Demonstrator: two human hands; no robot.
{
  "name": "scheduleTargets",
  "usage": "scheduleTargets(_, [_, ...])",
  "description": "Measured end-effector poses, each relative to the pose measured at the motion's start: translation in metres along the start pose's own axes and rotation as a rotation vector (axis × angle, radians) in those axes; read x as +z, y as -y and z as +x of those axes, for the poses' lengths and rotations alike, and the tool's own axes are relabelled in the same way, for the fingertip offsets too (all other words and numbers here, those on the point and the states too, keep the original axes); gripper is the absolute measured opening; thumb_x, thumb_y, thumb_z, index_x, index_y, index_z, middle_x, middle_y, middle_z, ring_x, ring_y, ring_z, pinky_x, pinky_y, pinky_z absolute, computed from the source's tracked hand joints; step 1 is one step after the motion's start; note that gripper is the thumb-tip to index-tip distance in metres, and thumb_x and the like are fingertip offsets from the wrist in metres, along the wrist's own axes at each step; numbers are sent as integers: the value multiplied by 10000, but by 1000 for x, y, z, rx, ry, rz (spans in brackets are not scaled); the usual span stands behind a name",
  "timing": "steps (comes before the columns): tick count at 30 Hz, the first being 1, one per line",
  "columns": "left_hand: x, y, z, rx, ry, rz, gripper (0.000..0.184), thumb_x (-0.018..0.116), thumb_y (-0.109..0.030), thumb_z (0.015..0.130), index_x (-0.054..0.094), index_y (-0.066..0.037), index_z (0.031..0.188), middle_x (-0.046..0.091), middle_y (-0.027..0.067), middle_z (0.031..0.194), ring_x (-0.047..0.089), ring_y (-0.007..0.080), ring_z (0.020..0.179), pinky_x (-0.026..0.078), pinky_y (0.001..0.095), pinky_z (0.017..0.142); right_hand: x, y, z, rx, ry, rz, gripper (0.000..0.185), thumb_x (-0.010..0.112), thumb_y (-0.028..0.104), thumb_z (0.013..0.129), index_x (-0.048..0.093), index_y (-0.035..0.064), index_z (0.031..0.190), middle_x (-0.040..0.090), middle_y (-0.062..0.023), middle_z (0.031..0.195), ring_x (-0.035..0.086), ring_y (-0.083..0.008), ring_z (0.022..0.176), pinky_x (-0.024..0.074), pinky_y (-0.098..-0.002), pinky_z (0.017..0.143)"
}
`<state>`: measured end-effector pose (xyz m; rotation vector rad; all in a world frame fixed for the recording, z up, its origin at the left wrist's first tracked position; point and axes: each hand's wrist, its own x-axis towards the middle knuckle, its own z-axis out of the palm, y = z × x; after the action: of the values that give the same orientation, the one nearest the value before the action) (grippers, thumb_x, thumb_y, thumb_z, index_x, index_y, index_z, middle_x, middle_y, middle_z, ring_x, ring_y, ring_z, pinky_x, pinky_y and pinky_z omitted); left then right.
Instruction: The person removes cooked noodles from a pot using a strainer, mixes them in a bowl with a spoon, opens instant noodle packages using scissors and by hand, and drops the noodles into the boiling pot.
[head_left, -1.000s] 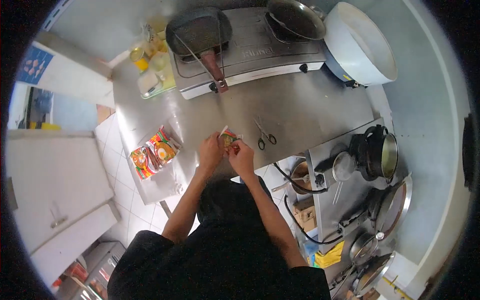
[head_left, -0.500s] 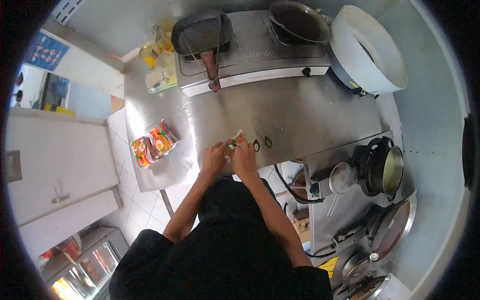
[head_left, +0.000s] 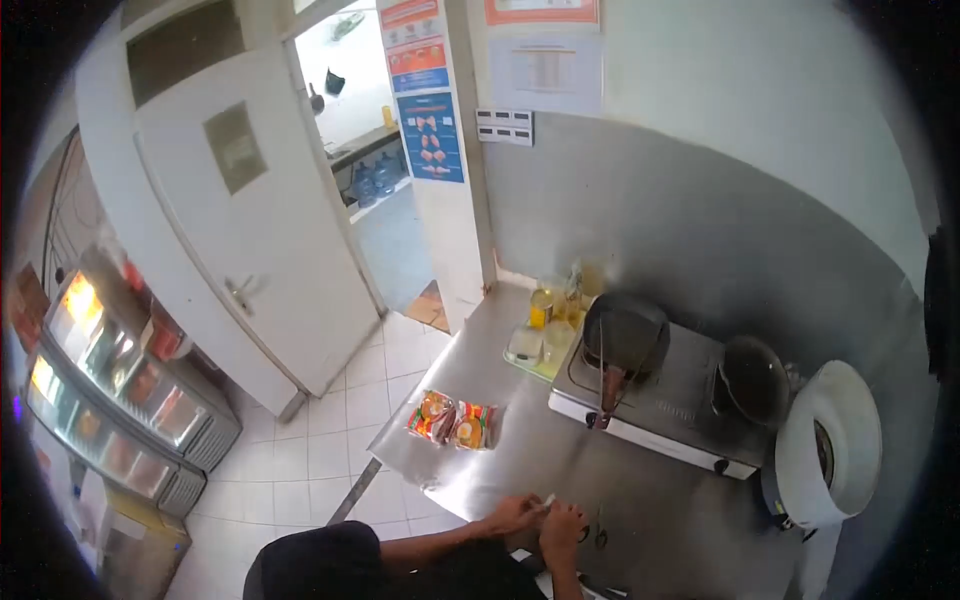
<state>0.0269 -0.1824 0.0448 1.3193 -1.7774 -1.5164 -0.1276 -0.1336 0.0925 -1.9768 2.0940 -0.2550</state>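
Note:
My left hand (head_left: 515,514) and my right hand (head_left: 562,524) are close together over the front of the steel table, fingers closed around a small packet (head_left: 548,502). Only a whitish edge of it shows between the fingertips; the rest is hidden. A pair of scissors (head_left: 600,537) with dark handles lies just right of my right hand, partly covered by it. To the left, two colourful instant noodle packets (head_left: 473,427) lie side by side on the steel surface.
A gas stove (head_left: 650,430) stands at the back, bearing a square grill pan (head_left: 627,330) and a dark frying pan (head_left: 752,380). A big white round pot (head_left: 800,470) is at the right. Jars and a yellow can (head_left: 541,308) occupy the back left corner.
My view has swung up and left, bringing the door, fridges and wall posters into sight. My hands stay together on the packet, whose orange and green print showed before and is now hidden.

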Motion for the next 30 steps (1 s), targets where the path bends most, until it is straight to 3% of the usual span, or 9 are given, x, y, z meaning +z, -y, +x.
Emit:
scheduleTargets(1, [-2, 2, -1, -79, -52, -209, 568, 677, -447, 804, 564, -47, 1191, 661, 161, 1029, 645, 305, 877, 502, 402, 809, -15, 3, -3, -68, 71, -62, 246, 578, 212, 866, 605, 15, 1009, 542, -160, 983, 509, -364, 978, 346, -516, 933])
scheduleTargets(6, [-17, 11, -5, -664, 485, -1627, 653, 584, -601, 828, 538, -104, 1250, 601, 117, 1194, 612, 283, 979, 472, 455, 886, -22, 11, -13, -349, -314, 144, 159, 613, 227, 790, 643, 81, 845, 533, -99, 933, 486, -324, 1005, 360, -507, 910])
scheduleTargets(7, [-15, 52, 16, -593, 629, -1653, 643, 586, -595, 829, 540, -101, 1237, 586, 119, 1215, 602, 282, 1004, 471, 455, 892, -35, 20, -19, -348, -265, 237, 178, 604, 228, 800, 650, 81, 889, 530, -110, 963, 479, -331, 1027, 352, -518, 929])
scheduleTargets(9, [-9, 33, -6, -517, 162, -1131, 501, 581, -492, 868, 558, -90, 1166, 588, 108, 1193, 580, 260, 1052, 480, 436, 893, -47, 38, -22, -335, -401, 98, 231, 588, 220, 822, 649, 84, 998, 525, -132, 1040, 461, -346, 1075, 340, -533, 949])
scheduleTargets(11, [13, 107, 24, -457, 265, -1691, 329, 478, -350, 931, 574, -97, 1118, 647, 90, 1032, 601, 238, 1005, 498, 415, 868, -47, 43, -18, -254, -397, 217, 229, 554, 207, 863, 639, 63, 1019, 518, -155, 1068, 452, -358, 1093, 343, -519, 953])
scheduleTargets(13, [-21, 50, 17, -394, 612, -1829, 427, 465, -439, 911, 573, -68, 1092, 640, 129, 1064, 610, 265, 981, 497, 447, 860, -94, 52, -20, -116, -362, 377, 158, 559, 181, 877, 628, 40, 895, 509, -161, 1047, 459, -361, 1058, 369, -489, 910])
scheduleTargets(16, [-47, -59, 12, -597, 170, -1323, 516, 442, -501, 917, 591, -42, 1100, 643, 161, 1027, 613, 315, 957, 478, 461, 888, -125, 51, -16, -18, -525, 495, 90, 648, 83, 818, 625, 28, 887, 504, -139, 1015, 492, -344, 1002, 396, -455, 859])
scheduleTargets(25, [-78, -59, 23, -574, 109, -1419, 597, 445, -585, 905, 572, -33, 1090, 631, 144, 999, 608, 319, 949, 462, 521, 896, -107, 80, 19, -63, -437, 411, 134, 658, 125, 837, 641, 42, 941, 569, -158, 1125, 574, -334, 1004, 467, -419, 838])
scheduleTargets(30, [-62, -84, 27, -645, 282, -1352, 562, 445, -568, 918, 575, -45, 1077, 626, 134, 985, 625, 291, 902, 509, 471, 839, -77, 78, -18, 220, -442, 611, 122, 632, 54, 829, 636, 49, 951, 574, -152, 1131, 597, -327, 970, 502, -394, 817])
